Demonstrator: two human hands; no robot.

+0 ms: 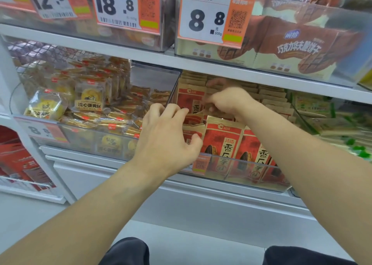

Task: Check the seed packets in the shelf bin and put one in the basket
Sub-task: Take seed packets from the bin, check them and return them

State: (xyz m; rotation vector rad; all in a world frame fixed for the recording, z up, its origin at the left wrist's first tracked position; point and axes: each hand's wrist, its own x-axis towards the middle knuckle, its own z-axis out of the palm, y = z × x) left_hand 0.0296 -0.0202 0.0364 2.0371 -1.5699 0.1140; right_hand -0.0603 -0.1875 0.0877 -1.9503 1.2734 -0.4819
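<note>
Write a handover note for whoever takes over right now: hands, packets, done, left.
Left hand: fingers curled on the top edge of a front-row seed packet in the clear bin.
Right hand: deeper in the bin, pinching a packet in the rows behind.
Other packets stand upright in rows, red fronts facing out.
Done: checking is under way.
Left: lift one packet out and put it in the basket, which is out of view.

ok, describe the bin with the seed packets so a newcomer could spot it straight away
Start at the white shelf board under the big 8.8 price tag. Directly beneath sits the clear bin that both hands reach into, holding upright seed packets. Its packets are red and kraft-brown with a dark seed picture, unlike the yellow pastry packs left and green packs right.
</note>
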